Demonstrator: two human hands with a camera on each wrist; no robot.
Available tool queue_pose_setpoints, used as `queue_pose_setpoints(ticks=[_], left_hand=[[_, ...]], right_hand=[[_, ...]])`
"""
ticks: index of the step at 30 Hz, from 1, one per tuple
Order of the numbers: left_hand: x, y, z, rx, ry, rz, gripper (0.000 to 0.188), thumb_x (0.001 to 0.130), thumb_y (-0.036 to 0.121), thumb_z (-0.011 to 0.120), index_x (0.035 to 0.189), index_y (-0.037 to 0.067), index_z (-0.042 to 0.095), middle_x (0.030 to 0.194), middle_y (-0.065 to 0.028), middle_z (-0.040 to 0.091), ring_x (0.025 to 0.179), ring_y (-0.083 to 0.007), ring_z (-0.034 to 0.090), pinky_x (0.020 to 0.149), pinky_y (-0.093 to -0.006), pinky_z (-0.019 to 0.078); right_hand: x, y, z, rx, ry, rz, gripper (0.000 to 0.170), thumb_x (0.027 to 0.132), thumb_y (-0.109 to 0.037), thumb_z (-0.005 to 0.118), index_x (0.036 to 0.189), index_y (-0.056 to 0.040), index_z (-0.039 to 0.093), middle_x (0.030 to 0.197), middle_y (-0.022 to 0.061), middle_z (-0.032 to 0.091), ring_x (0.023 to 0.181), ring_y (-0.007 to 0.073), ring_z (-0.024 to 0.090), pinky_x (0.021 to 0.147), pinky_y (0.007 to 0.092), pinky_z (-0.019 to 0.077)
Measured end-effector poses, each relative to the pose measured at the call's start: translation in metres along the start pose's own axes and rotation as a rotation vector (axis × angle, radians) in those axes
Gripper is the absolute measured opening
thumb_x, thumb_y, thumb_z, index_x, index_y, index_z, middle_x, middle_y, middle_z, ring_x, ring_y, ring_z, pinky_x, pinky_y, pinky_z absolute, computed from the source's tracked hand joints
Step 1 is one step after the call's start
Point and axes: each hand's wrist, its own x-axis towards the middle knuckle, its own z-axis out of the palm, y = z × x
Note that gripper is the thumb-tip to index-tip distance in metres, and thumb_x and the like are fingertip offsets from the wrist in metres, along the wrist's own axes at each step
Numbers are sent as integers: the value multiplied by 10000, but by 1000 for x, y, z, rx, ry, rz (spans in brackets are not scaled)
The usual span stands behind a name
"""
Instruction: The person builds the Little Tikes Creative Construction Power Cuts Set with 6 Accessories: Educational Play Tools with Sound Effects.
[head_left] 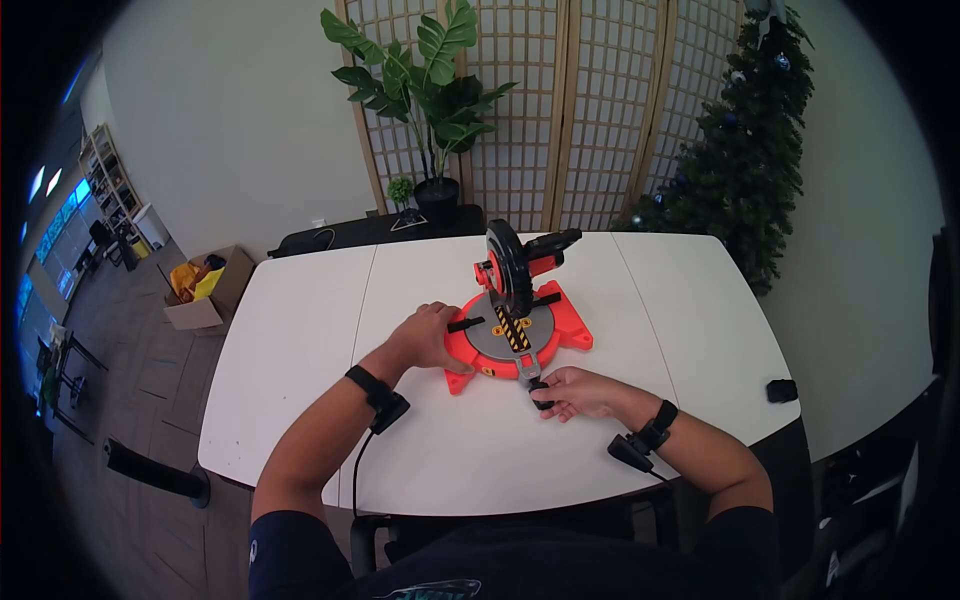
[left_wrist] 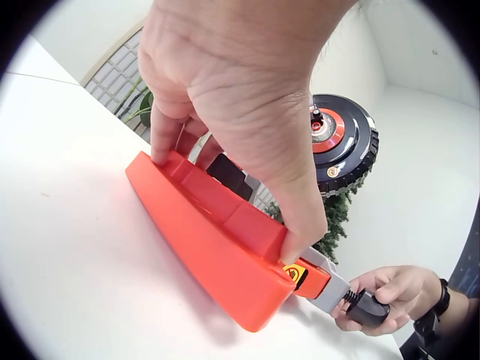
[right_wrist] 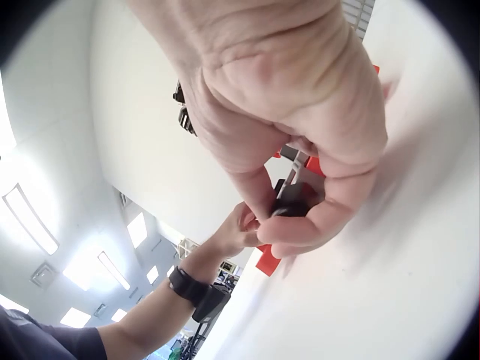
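Note:
A toy miter saw (head_left: 510, 340) stands on the white table, with an orange base, a grey round turntable and a black toothed blade disc (left_wrist: 341, 142) raised above it. My left hand (head_left: 425, 338) grips the left side of the orange base (left_wrist: 202, 232), thumb at the front edge and fingers farther back. At the front of the saw, a black knob (left_wrist: 367, 309) sits on a threaded shaft at the end of a grey arm (left_wrist: 328, 289). The fingers and thumb of my right hand (head_left: 580, 392) hold this knob; in the right wrist view they partly hide it.
The white table (head_left: 300, 400) surrounds the saw. A small black object (head_left: 782, 391) lies at its right edge. Beyond the table are a potted plant (head_left: 437, 198), a folding screen and a decorated tree (head_left: 735, 150). A cardboard box (head_left: 228, 290) stands at the left.

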Motion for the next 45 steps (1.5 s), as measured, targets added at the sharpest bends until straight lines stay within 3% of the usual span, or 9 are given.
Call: queue_pose_setpoints(ticks=[4, 9, 16, 21, 25, 31, 36, 42, 45], left_hand=[[0, 1, 0, 1, -6, -7, 1079, 524, 541, 874, 1356, -54, 530, 1328, -212, 577, 1254, -353, 543, 1074, -406, 456], [0, 0, 1, -6, 3, -5, 1077, 524, 542, 874, 1354, -53, 533, 1331, -216, 577, 1256, -356, 543, 1075, -406, 455], [-1, 2, -2, 12, -8, -9, 1094, 521, 551, 876, 1360, -56, 525, 1335, -216, 574, 1252, -355, 546, 1073, -404, 456], [0, 2, -1, 16, -12, -11, 1090, 523, 546, 875, 1362, -56, 523, 1330, -215, 577, 1249, -351, 547, 1073, -403, 455], [0, 3, -1, 17, -17, -15, 1087, 526, 545, 875, 1361, -54, 523, 1328, -213, 578, 1253, -349, 543, 1076, -402, 452], [0, 3, -2, 16, -29, -22, 1090, 527, 546, 876, 1366, -52, 519, 1329, -212, 578, 1253, -352, 543, 1075, -404, 452], [0, 3, -1, 20, -29, -24, 1096, 527, 548, 876, 1371, -51, 515, 1335, -215, 574, 1258, -354, 540, 1079, -403, 449], [1, 3, -2, 10, -34, -27, 1095, 526, 546, 877, 1370, -50, 516, 1346, -220, 568, 1263, -357, 537, 1086, -404, 444], [1, 2, -1, 5, -28, -25, 1094, 522, 545, 878, 1367, -51, 518, 1346, -220, 568, 1262, -358, 537, 1086, -405, 446]], right_hand=[[-3, -6, -1, 141, -36, 41, 349, 950, -331, 711, 1107, -45, 587, 1011, 33, 636, 940, 155, 712, 685, 257, 547], [-7, -7, 7, -13, 20, -22, 313, 975, -293, 668, 1120, -31, 577, 1019, 51, 648, 923, 172, 722, 679, 260, 552], [-3, -5, 1, 100, -4, 18, 362, 952, -316, 704, 1126, -31, 565, 1030, 50, 645, 903, 169, 723, 676, 269, 553], [-5, -6, 6, -71, 56, -33, 357, 957, -318, 689, 1144, -43, 557, 1045, 57, 639, 901, 175, 726, 657, 265, 542], [-3, -5, 2, 60, 104, 6, 412, 928, -335, 734, 1155, -45, 549, 1044, 60, 639, 882, 166, 725, 653, 267, 542], [-6, -6, 6, -44, 58, -60, 436, 963, -281, 680, 1228, -4, 472, 1053, 86, 635, 909, 213, 735, 655, 282, 552], [-7, -7, 1, 178, 32, -17, 523, 923, -242, 735, 1241, 29, 420, 1111, 132, 609, 916, 242, 736, 664, 312, 583], [-4, -1, 6, 46, 51, -76, 455, 957, -255, 667, 1238, 8, 425, 1131, 131, 601, 903, 253, 743, 662, 310, 585], [-4, -3, 0, 147, 56, -9, 476, 937, -257, 710, 1221, 4, 431, 1125, 124, 607, 904, 232, 740, 666, 299, 579]])
